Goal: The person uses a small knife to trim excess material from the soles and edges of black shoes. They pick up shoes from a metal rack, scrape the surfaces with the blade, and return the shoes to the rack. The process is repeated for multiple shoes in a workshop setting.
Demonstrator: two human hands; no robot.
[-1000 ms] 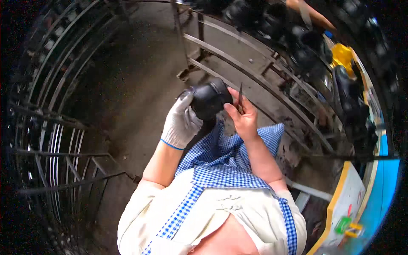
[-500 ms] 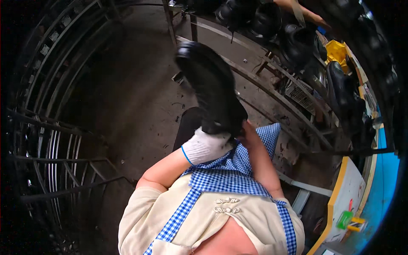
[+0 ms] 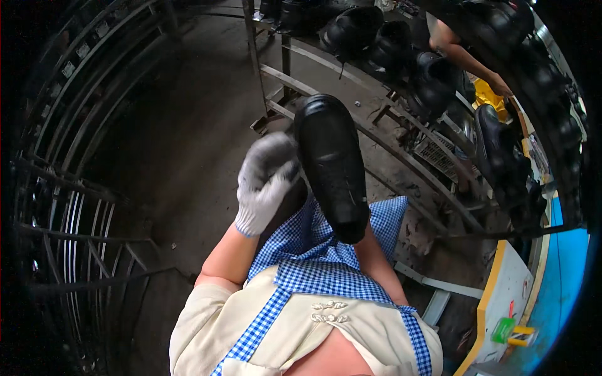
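A black shoe (image 3: 332,166) is held up in front of me over my lap, its toe pointing away and its heel toward me. My right forearm (image 3: 379,266) runs up to the heel end; my right hand is hidden by the shoe it holds up. Close to the shoe's left side is my left hand (image 3: 266,178), in a white knit glove darkened with grey at the fingers. Its fingers curve, with the thumb apart from them, and some motion blurs them. Whether the fingertips touch the shoe I cannot tell.
Several black shoes (image 3: 354,31) stand on a metal rack (image 3: 370,131) ahead and to the right. Another person's arm (image 3: 464,56) reaches toward a yellow item (image 3: 489,97). Dark metal racks (image 3: 94,235) line the left. A white board (image 3: 501,288) with a yellow edge stands at right.
My left hand has let go of the shoe's heel end and moved left and up beside it. The shoe has turned and come lower. The other person's arm now reaches farther into view.
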